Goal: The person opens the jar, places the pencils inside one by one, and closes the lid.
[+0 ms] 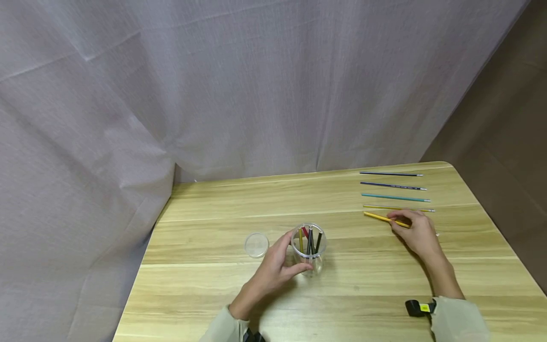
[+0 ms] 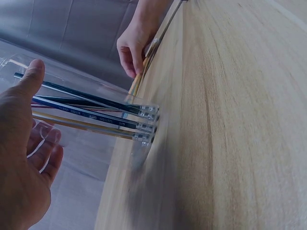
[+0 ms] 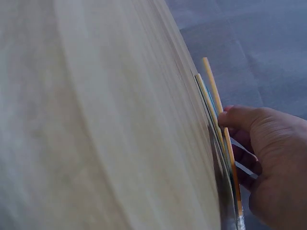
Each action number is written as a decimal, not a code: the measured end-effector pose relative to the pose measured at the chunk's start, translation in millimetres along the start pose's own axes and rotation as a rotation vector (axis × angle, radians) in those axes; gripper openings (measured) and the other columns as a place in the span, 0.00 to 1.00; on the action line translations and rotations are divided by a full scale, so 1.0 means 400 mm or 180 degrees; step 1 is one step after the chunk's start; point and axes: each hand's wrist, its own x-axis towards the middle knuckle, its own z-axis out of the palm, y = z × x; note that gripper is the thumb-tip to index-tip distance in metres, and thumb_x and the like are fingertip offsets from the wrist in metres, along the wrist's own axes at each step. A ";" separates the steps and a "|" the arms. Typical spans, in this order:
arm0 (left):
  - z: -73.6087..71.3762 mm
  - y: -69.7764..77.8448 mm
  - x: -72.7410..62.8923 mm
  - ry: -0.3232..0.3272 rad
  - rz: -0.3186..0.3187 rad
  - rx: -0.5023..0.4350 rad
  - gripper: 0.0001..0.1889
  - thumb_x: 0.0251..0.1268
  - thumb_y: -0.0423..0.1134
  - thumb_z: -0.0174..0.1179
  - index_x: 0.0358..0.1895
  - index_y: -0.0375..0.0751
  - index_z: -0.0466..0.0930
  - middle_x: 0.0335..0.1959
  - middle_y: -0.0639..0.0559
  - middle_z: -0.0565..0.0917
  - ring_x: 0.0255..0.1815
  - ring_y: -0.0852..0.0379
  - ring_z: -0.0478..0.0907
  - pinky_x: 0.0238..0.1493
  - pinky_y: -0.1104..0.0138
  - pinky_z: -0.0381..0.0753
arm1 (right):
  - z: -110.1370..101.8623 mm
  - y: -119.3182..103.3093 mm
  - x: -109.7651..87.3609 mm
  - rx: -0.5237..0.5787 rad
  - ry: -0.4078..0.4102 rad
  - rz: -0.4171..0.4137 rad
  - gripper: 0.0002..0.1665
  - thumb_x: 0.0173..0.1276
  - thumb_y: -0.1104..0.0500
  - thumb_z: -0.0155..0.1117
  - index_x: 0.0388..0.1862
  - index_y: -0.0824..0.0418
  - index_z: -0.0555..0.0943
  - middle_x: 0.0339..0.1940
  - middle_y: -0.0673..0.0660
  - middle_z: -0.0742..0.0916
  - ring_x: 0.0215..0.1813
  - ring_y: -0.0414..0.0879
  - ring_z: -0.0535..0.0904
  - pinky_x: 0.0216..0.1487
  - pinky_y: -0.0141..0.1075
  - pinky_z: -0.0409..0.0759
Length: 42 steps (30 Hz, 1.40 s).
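Note:
A clear plastic jar [image 1: 318, 263] stands on the table with several pencils [image 1: 310, 240] inside, their eraser ends down in the left wrist view. My left hand [image 1: 275, 266] grips the jar from its left side, the thumb in front and the fingers behind. At the right, my right hand [image 1: 416, 232] pinches a yellow pencil [image 3: 215, 88] between thumb and fingers, close over the table. Just behind it lies a second yellow pencil [image 1: 376, 206], then a teal pencil [image 1: 393, 197], a dark blue pencil [image 1: 391, 185] and a black pencil [image 1: 389, 174], roughly parallel.
A round clear lid [image 1: 256, 245] lies on the wooden table [image 1: 205, 285] left of the jar. Grey curtain [image 1: 256, 95] hangs along the back and left edges, and a brown surface [image 1: 504, 156] rises past the right edge.

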 end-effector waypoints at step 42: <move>0.006 -0.001 0.007 0.0000 0.0005 -0.0063 0.49 0.58 0.40 0.80 0.81 0.41 0.62 0.72 0.44 0.77 0.74 0.48 0.74 0.77 0.54 0.73 | -0.054 -0.288 0.022 0.0520 0.0364 -0.1037 0.18 0.50 0.78 0.67 0.36 0.58 0.88 0.35 0.50 0.89 0.42 0.44 0.77 0.47 0.21 0.70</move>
